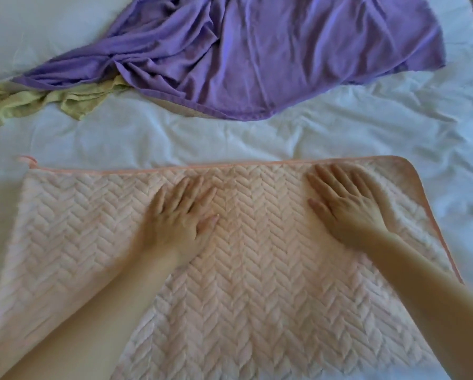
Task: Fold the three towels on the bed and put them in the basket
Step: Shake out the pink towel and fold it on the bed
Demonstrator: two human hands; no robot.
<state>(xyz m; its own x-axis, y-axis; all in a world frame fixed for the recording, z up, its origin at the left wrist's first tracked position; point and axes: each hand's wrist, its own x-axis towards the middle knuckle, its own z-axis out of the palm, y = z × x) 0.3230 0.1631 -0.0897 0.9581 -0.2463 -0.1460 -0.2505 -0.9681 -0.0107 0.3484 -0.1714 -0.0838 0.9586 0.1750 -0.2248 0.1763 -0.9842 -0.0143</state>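
A: Far on the left, the green towel is lying all scrunched up on the bed. One end of it is hiding under the purple towel.

B: Yes! And close to you, the pink towel is lying flat on the bed. It is reaching from the left side almost to the right side.

A: Your left hand is pressing down on the middle of the pink towel. Your fingers are lying straight and spreading wide. They are holding nothing.

B: Past your hands, the purple towel is lying in a big, crumpled heap. It is not touching the pink towel. A strip of white bed is showing between them.

A: Your right hand is pressing flat on the pink towel too, near its far right corner. Those fingers are spreading wide as well, and they are holding nothing.

B: That hand is looking a little blurry. The pink edge of the towel is running just beside it, round the corner.
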